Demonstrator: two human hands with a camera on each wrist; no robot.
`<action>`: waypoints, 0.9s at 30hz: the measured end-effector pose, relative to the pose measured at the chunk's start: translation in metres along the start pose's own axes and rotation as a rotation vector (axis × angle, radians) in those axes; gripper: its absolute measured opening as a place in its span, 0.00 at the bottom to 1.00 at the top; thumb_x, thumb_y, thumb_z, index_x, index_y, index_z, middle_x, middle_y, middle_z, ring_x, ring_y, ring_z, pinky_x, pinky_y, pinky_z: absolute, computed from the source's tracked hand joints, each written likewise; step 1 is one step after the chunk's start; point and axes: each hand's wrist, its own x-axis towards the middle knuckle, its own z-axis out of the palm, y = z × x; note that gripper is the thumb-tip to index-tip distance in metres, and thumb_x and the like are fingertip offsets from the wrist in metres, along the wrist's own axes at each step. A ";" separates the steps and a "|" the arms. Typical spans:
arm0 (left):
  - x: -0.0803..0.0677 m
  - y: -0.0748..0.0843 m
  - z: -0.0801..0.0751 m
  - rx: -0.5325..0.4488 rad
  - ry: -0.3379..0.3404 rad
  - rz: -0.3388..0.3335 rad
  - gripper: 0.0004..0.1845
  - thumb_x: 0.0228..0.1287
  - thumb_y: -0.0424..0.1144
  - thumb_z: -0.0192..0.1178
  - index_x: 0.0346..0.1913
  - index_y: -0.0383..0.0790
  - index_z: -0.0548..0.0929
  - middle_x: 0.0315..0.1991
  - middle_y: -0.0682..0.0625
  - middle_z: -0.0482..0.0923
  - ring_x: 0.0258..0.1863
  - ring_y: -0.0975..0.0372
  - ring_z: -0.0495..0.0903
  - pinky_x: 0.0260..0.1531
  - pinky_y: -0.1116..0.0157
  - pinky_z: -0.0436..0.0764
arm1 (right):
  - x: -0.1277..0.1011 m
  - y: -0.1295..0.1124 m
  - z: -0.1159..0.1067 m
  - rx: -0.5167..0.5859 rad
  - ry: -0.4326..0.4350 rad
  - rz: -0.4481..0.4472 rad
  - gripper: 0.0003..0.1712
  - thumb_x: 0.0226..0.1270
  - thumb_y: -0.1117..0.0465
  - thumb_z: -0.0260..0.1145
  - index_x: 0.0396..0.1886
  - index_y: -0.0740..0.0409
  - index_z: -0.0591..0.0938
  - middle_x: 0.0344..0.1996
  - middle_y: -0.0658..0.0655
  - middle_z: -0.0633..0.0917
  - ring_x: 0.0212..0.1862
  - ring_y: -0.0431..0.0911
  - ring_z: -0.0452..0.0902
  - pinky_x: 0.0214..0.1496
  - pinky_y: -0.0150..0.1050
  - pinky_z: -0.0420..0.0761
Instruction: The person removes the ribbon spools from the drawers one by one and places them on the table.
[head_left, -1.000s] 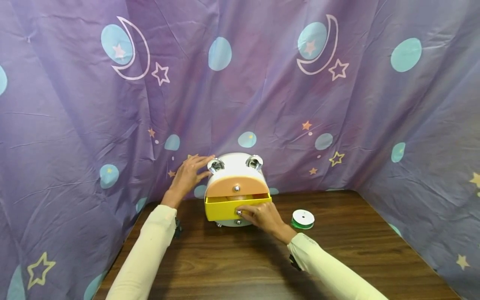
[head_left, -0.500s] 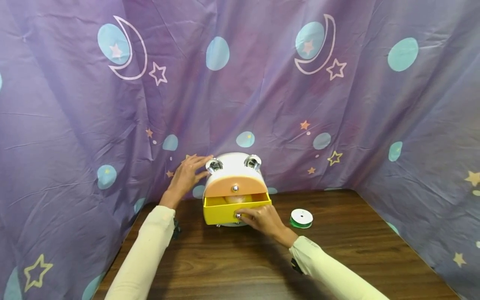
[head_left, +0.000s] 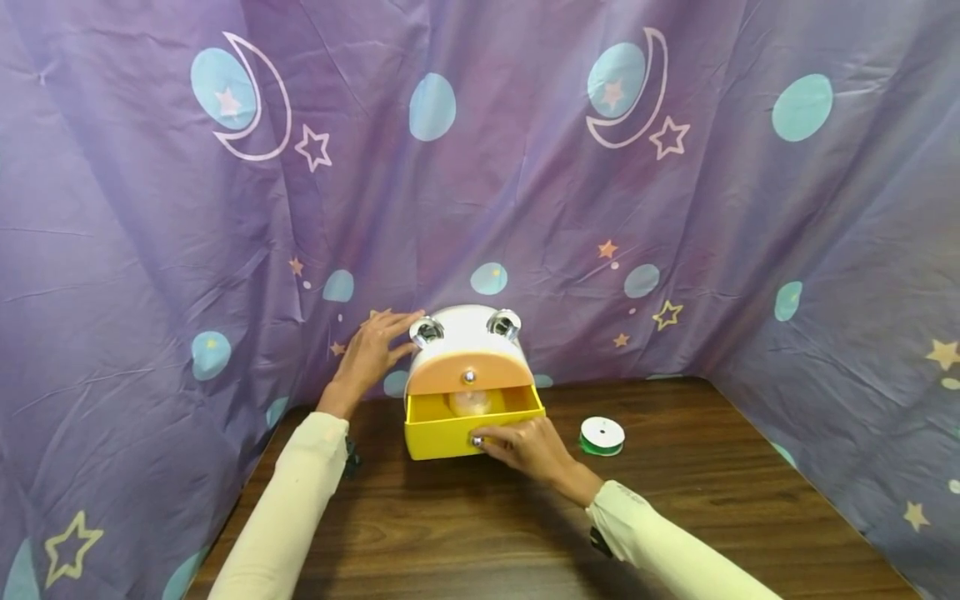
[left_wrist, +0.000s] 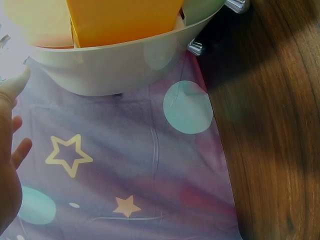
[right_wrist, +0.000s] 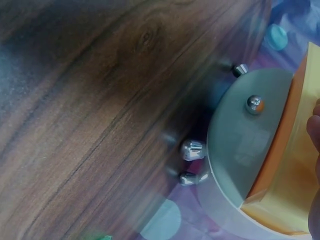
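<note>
A small white rounded chest of drawers (head_left: 471, 333) with silver eye-like knobs on top stands at the back of the table. Its yellow middle drawer (head_left: 442, 440) is pulled out, and a pale, see-through round object (head_left: 471, 403) lies inside. My right hand (head_left: 531, 448) pinches that drawer's silver knob (head_left: 477, 441). With fingers extended, my left hand (head_left: 369, 354) touches the chest's upper left side near one eye knob (head_left: 427, 331). Above the yellow drawer, the orange top drawer (head_left: 468, 372) is closed. The pale green bottom drawer (right_wrist: 245, 135) shows closed in the right wrist view.
On the brown wooden table (head_left: 450, 533), a ribbon spool (head_left: 602, 437) with green ribbon and a white face lies right of the chest. A purple curtain (head_left: 525, 183) with moons and stars hangs close behind and at both sides.
The yellow drawer has slid further out toward me, with my right hand holding its knob. More of the pale object inside shows. My left hand stays at the chest's side.
</note>
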 end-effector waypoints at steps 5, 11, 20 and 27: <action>0.000 0.000 0.000 0.001 0.001 -0.004 0.35 0.57 0.35 0.78 0.70 0.47 0.80 0.59 0.42 0.85 0.65 0.37 0.76 0.70 0.34 0.67 | 0.000 -0.004 -0.005 0.017 0.001 -0.006 0.17 0.57 0.53 0.83 0.47 0.38 0.91 0.30 0.40 0.91 0.23 0.32 0.79 0.22 0.35 0.82; 0.000 0.000 0.001 0.007 0.018 0.012 0.36 0.55 0.35 0.79 0.69 0.46 0.81 0.58 0.42 0.85 0.64 0.37 0.77 0.69 0.34 0.69 | 0.000 -0.009 -0.009 0.035 -0.002 -0.021 0.18 0.57 0.54 0.82 0.48 0.39 0.91 0.33 0.41 0.92 0.23 0.31 0.78 0.22 0.32 0.81; -0.001 0.000 0.002 0.015 0.028 0.019 0.36 0.54 0.35 0.80 0.69 0.47 0.81 0.57 0.42 0.86 0.63 0.37 0.78 0.69 0.35 0.69 | -0.003 -0.015 -0.012 0.041 -0.008 -0.025 0.17 0.58 0.54 0.82 0.48 0.39 0.91 0.32 0.41 0.92 0.21 0.28 0.73 0.19 0.26 0.75; 0.000 0.001 0.001 0.012 0.023 0.014 0.36 0.56 0.36 0.79 0.69 0.47 0.81 0.57 0.42 0.86 0.63 0.37 0.78 0.69 0.35 0.69 | -0.005 -0.022 -0.017 0.043 -0.010 -0.032 0.19 0.58 0.55 0.82 0.50 0.40 0.91 0.31 0.40 0.91 0.21 0.28 0.74 0.19 0.25 0.74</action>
